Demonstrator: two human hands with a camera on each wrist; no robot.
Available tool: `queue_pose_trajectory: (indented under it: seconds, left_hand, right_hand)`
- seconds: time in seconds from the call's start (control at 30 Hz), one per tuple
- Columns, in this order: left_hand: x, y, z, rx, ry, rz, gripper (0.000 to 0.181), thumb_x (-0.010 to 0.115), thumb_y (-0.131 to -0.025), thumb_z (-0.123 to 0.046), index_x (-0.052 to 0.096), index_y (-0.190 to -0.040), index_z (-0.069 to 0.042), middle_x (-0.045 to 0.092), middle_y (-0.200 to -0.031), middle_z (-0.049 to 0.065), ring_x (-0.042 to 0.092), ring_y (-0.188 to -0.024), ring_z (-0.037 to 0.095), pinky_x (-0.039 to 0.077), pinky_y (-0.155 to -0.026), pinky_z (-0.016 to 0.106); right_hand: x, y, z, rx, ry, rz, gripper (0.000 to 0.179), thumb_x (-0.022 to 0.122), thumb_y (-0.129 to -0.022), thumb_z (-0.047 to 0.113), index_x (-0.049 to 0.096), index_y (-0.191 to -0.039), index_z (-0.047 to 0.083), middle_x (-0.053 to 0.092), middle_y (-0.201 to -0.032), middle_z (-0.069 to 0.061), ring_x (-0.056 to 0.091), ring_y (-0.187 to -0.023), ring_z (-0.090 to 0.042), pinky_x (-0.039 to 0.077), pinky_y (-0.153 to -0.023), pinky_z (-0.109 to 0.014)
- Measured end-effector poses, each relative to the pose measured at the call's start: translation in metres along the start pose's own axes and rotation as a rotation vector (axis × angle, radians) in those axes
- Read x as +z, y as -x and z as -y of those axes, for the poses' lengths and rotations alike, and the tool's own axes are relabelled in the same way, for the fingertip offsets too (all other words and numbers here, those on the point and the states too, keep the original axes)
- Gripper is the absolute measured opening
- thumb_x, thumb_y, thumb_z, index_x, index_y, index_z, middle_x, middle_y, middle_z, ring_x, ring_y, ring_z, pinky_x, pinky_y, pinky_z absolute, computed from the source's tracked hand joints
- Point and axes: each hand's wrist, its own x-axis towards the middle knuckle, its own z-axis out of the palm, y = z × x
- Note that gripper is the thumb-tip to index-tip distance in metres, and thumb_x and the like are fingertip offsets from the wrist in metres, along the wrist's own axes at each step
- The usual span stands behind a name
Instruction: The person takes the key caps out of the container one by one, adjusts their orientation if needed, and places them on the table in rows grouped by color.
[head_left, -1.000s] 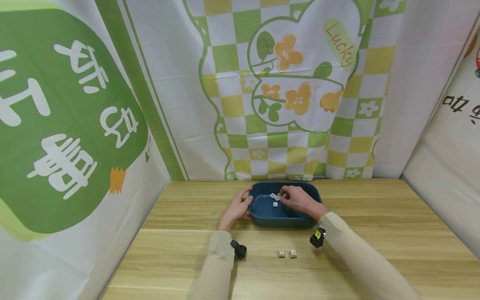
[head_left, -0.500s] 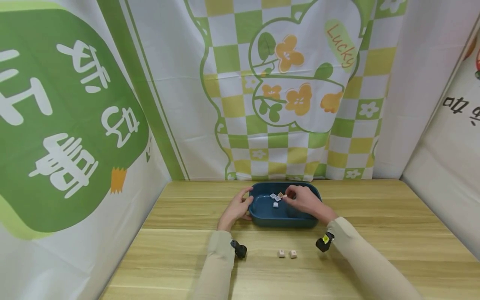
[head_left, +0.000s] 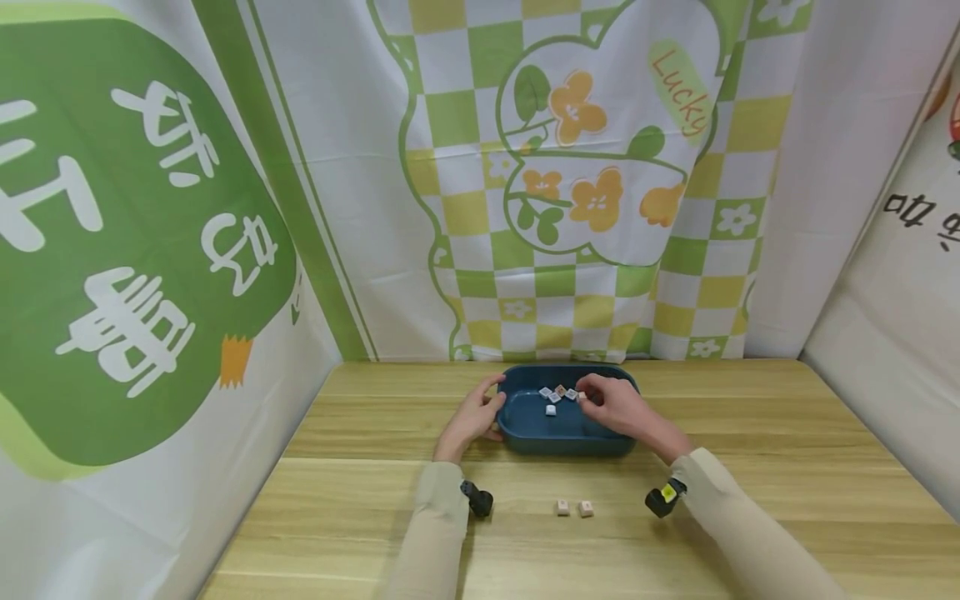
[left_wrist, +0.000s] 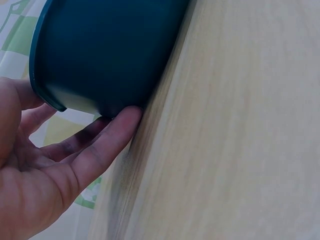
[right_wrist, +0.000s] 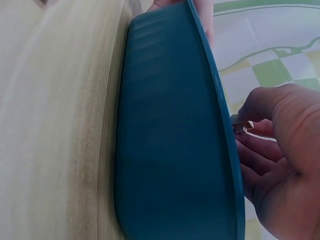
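Observation:
A dark blue rectangular basin (head_left: 566,447) stands near the back of the table. My left hand (head_left: 472,418) grips its left end; in the left wrist view the fingers (left_wrist: 102,150) lie against the outer wall, beside the rim. My right hand (head_left: 617,408) reaches over the basin's right side, pinching a small pale keycap (head_left: 582,397) between thumb and fingertips. That keycap (right_wrist: 242,126) shows just past the rim in the right wrist view. Left of it in the basin lie several keycaps, including a white one (head_left: 551,410) nearer the front and an orange-brown one (head_left: 560,390).
Two pale pinkish keycaps, a left one (head_left: 562,507) and a right one (head_left: 587,508), sit on the wooden table (head_left: 360,517) in front of the basin, between the forearms. A printed cloth (head_left: 555,317) hangs directly behind the table's back edge.
My right hand has shifted rightward inside the basin, uncovering an orange-brown keycap and then a white one beside the others. My left hand and the two keycaps on the table stay put.

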Motion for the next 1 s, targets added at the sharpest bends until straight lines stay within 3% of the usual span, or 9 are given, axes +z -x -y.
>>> queue_pose_trajectory:
  seconds: [0.23,0.53,0.77,1.0]
  left_hand:
    - [0.000,0.000,0.001,0.002,0.006,-0.003,0.047,0.045,-0.106,-0.027,0.036,-0.152,-0.023,0.050,-0.126,0.031,0.044,-0.056,0.017,0.061,-0.068,0.053]
    - [0.000,0.000,0.002,0.006,-0.014,-0.011,0.045,0.044,-0.106,-0.026,0.038,-0.151,-0.024,0.054,-0.116,0.025,0.041,-0.052,0.015,0.062,-0.064,0.046]
    - [0.000,0.000,0.003,0.005,-0.016,-0.009,0.045,0.044,-0.106,-0.024,0.038,-0.151,-0.024,0.052,-0.124,0.029,0.040,-0.048,0.015,0.062,-0.064,0.047]
    - [0.000,-0.002,0.002,0.009,-0.021,-0.014,0.044,0.045,-0.106,-0.027,0.039,-0.150,-0.026,0.054,-0.118,0.026,0.040,-0.049,0.014,0.062,-0.063,0.044]
  right_hand:
    - [-0.007,0.012,0.004,0.004,0.002,-0.012,0.017,0.063,-0.091,0.015,0.069,-0.105,0.007,0.070,-0.088,0.001,0.061,-0.076,-0.007,0.053,-0.065,-0.024]
    - [-0.012,0.031,0.011,0.010,-0.082,-0.025,0.017,0.064,-0.093,0.017,0.068,-0.106,0.009,0.073,-0.090,-0.002,0.064,-0.073,-0.004,0.054,-0.061,-0.019]
    - [-0.015,0.043,0.012,-0.006,-0.150,-0.031,0.016,0.064,-0.095,0.012,0.066,-0.109,0.005,0.073,-0.083,-0.004,0.063,-0.064,-0.003,0.053,-0.057,-0.021]
    - [-0.020,0.052,0.012,-0.042,-0.211,-0.042,0.018,0.065,-0.092,0.005,0.067,-0.110,0.005,0.074,-0.082,0.001,0.068,-0.073,-0.002,0.057,-0.061,-0.021]
